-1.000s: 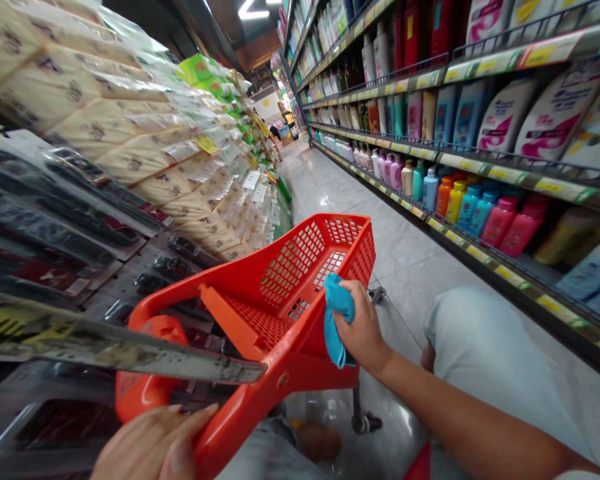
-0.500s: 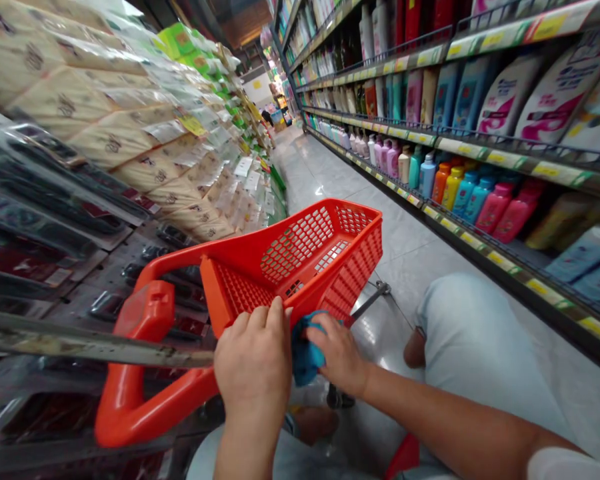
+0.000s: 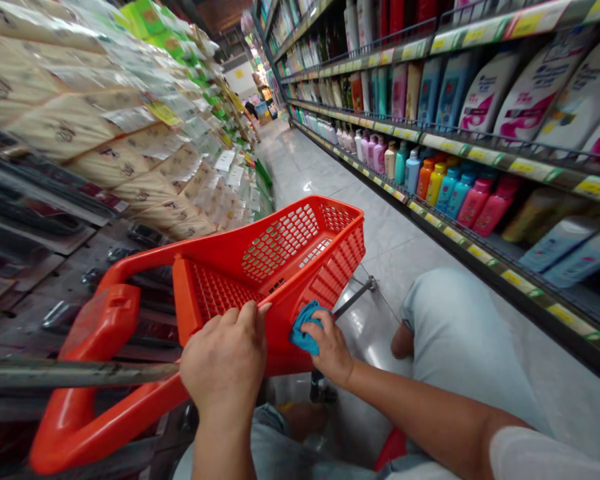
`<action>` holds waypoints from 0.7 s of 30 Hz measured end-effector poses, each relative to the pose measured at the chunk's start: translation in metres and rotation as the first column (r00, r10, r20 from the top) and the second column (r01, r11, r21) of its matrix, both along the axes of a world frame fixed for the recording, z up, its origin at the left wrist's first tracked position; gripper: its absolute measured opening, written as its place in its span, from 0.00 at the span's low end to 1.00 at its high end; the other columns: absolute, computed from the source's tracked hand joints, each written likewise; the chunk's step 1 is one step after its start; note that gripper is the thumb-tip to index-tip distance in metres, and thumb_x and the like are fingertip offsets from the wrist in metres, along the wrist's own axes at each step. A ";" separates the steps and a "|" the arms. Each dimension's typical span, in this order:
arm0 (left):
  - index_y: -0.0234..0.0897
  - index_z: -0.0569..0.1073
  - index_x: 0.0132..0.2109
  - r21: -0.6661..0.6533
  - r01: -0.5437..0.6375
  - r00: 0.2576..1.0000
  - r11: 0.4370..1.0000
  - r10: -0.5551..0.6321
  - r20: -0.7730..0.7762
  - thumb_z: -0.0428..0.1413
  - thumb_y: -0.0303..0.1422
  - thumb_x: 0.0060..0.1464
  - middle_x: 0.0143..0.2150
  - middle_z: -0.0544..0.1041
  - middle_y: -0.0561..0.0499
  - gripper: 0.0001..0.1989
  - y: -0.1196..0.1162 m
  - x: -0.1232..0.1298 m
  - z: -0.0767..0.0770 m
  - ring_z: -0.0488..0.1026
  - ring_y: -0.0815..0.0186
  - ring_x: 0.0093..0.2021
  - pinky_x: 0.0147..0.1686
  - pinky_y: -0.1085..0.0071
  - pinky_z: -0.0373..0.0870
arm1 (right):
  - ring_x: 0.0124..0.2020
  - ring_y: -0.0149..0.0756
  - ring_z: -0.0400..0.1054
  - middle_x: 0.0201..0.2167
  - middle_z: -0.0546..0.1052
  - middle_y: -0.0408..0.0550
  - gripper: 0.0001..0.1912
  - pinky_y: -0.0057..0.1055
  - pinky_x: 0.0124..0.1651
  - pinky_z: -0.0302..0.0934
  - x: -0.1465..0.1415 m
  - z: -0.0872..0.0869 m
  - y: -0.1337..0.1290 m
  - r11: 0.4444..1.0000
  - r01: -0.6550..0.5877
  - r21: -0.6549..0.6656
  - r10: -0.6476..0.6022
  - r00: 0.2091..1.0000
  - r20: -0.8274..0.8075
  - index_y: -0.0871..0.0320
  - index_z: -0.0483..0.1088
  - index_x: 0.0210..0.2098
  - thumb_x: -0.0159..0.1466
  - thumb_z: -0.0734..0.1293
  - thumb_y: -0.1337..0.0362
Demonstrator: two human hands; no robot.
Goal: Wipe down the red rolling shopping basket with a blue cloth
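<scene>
1. A red plastic shopping trolley [image 3: 260, 227] stands tilted just in front of the person. Its long axis runs diagonally, from the orange handle [image 3: 100, 320] at near left to the mesh basket's end at far right.
2. The left hand [image 3: 225, 357] is the nearer to that handle. It is half closed, with its fingers curled over the basket's near edge, though how firmly it grips is hard to tell.
3. The right hand [image 3: 327, 350] is closed around a bunched blue cloth [image 3: 304, 331] and presses it against the basket's near side. It sits further along the trolley, just beside the left hand but not touching it.
4. A metal rod [image 3: 353, 300] of the trolley's frame shows below the basket, and a knee in pale jeans [image 3: 455, 333] is to the right.
5. Shelves of shampoo bottles [image 3: 480, 200] line the right of the aisle, stacked tissue packs [image 3: 95, 127] line the left, and a tiled floor [image 3: 380, 233] runs between them.
</scene>
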State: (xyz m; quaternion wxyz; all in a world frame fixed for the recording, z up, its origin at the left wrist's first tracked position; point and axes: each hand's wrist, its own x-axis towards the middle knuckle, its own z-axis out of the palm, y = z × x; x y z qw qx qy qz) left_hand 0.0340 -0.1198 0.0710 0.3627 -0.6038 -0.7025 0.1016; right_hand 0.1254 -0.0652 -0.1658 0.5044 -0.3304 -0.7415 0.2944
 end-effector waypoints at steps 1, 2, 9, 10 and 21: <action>0.40 0.74 0.31 0.001 -0.007 1.000 1.000 0.007 -0.005 0.46 0.39 0.68 0.24 0.75 0.49 0.20 0.001 0.000 -0.001 0.74 0.57 0.29 0.30 0.64 0.55 | 0.48 0.41 0.68 0.48 0.69 0.48 0.22 0.38 0.51 0.69 0.002 -0.006 0.001 0.998 -0.066 0.022 0.065 0.997 0.029 0.50 0.72 0.48 0.56 0.67 0.75; 0.39 0.74 0.32 0.001 -0.015 1.000 1.000 0.015 -0.008 0.45 0.39 0.69 0.24 0.75 0.49 0.20 0.002 -0.001 -0.001 0.74 0.57 0.29 0.30 0.64 0.55 | 0.48 0.40 0.68 0.47 0.69 0.48 0.20 0.37 0.52 0.68 0.006 -0.012 0.008 0.997 -0.079 0.010 0.078 0.996 0.031 0.50 0.73 0.46 0.56 0.68 0.75; 0.39 0.73 0.31 -0.030 -0.022 1.000 0.999 0.022 0.006 0.44 0.39 0.69 0.23 0.73 0.48 0.21 0.009 -0.003 -0.001 0.72 0.58 0.29 0.30 0.64 0.51 | 0.50 0.44 0.68 0.49 0.64 0.50 0.26 0.42 0.56 0.67 0.010 -0.026 0.020 0.927 0.209 -0.311 -0.245 0.966 -0.082 0.52 0.66 0.48 0.52 0.61 0.78; 0.39 0.73 0.31 -0.028 -0.018 1.000 0.999 0.019 0.011 0.44 0.39 0.69 0.24 0.73 0.48 0.21 0.010 -0.002 -0.001 0.71 0.58 0.29 0.30 0.64 0.51 | 0.48 0.43 0.69 0.48 0.65 0.49 0.27 0.40 0.54 0.68 0.004 -0.024 0.002 0.941 0.165 -0.296 -0.198 0.977 -0.085 0.51 0.67 0.47 0.50 0.62 0.78; 0.40 0.73 0.31 0.017 0.034 0.999 0.999 -0.034 -0.032 0.48 0.38 0.67 0.24 0.71 0.49 0.16 -0.001 0.004 -0.005 0.68 0.59 0.29 0.31 0.64 0.51 | 0.47 0.44 0.66 0.41 0.68 0.50 0.14 0.50 0.58 0.63 0.020 0.000 0.070 0.815 0.367 -0.450 -0.496 0.842 -0.213 0.55 0.66 0.43 0.58 0.59 0.70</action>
